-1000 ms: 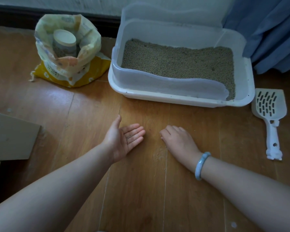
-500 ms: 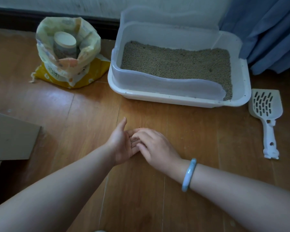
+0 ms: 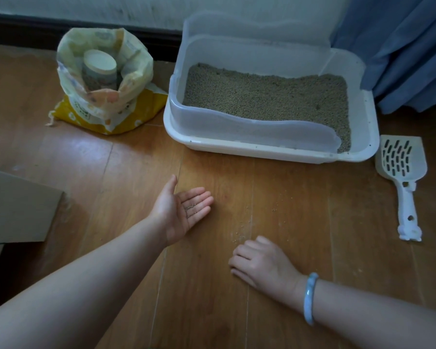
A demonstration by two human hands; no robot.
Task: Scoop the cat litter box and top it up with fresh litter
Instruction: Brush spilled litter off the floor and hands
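Few litter grains (image 3: 191, 208) in cupped left hand (image 3: 180, 212), right hand (image 3: 261, 264) flat on floor (image 3: 300, 248); bag (image 3: 103, 84) print unreadable.

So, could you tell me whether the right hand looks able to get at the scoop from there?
Probably yes: the right hand rests empty on bare floor, with nothing between it and the scoop.

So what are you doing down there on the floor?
Picking up spilled litter. The left hand is cupped palm up with a few grains in it, and the right hand rests on the wooden floor beside more scattered grains. The litter box sits full ahead, with the scoop untouched to its right and the litter bag open to its left.
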